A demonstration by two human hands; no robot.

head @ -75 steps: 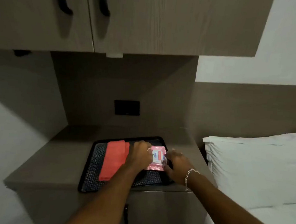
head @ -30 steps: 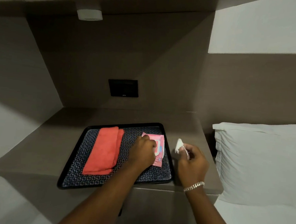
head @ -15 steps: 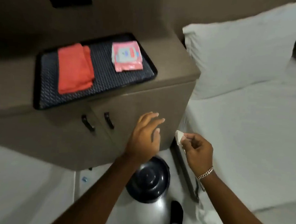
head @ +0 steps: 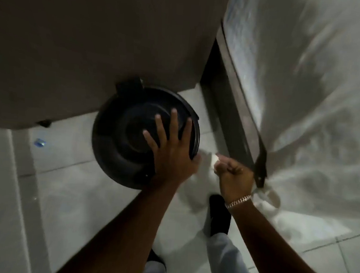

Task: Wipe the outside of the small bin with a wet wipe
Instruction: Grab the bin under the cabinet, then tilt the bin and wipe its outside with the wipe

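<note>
Bed (head: 317, 103): white sheet, on my right.
Cabinet (head: 85, 40): brown, above the bin.
Bin (head: 123, 145): black, round, on the tiled floor; no readable writing.
Left hand (head: 171, 152): fingers spread flat on the lid.
Right hand (head: 234, 174): pinching the wipe (head: 214, 161) beside the bin.

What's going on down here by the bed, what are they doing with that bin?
A person is bending over a small black bin that stands on the tiled floor, partly under a cabinet beside the bed. The left hand lies flat on the bin's lid, fingers spread, as if steadying it. The right hand is closed around a white wet wipe just to the right of the bin. The wipe is not on the bin yet, so wiping has not begun.
</note>
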